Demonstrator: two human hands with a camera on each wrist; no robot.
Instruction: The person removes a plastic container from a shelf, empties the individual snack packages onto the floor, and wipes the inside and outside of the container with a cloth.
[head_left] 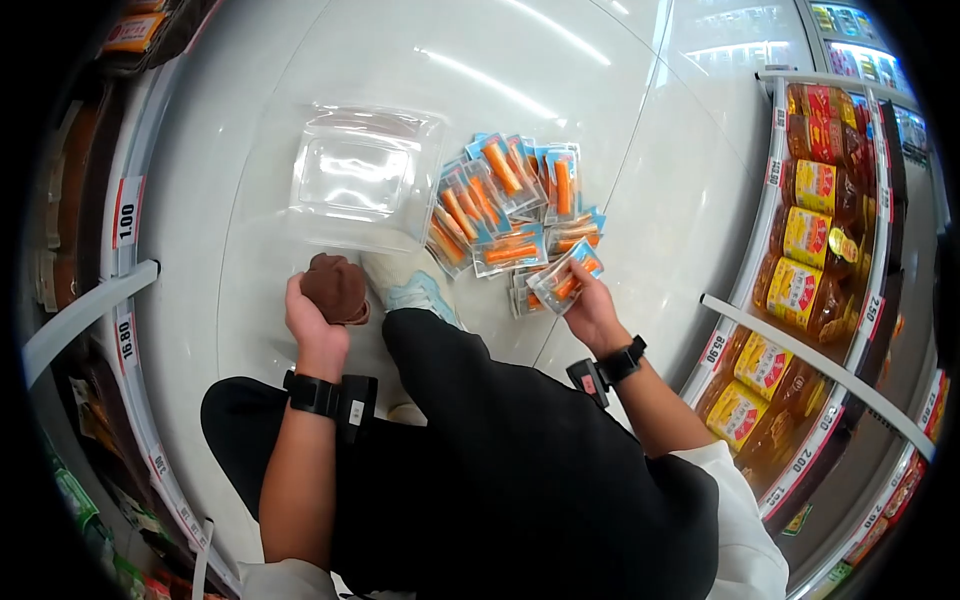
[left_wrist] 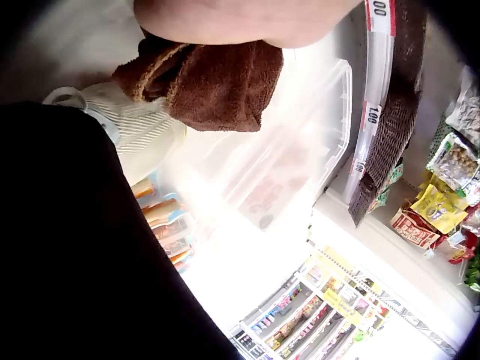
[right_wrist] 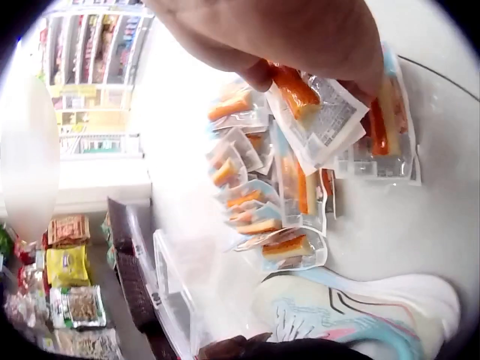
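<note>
In the head view my left hand (head_left: 316,328) grips a bunched brown cloth (head_left: 338,287). The left wrist view shows the same cloth (left_wrist: 225,86), a towel-like fabric, hanging below the hand. With thumb and fingers my right hand (head_left: 596,318) pinches a clear packet of an orange stick (head_left: 560,288) at the near right edge of a pile. The pile of similar packets (head_left: 514,246), some with blue backing, lies on the floor. Left of it sits a clear plastic box (head_left: 424,135). Seen from the right wrist, the held packet (right_wrist: 301,105) overlaps others beneath it.
A light-coloured shoe (head_left: 408,283) stands between the cloth and the pile. Shelves with price tags (head_left: 128,212) line the left side. On the right, a shelf holds bottles of amber liquid (head_left: 800,290) behind a white rail (head_left: 790,350). The floor (head_left: 330,40) is glossy tile.
</note>
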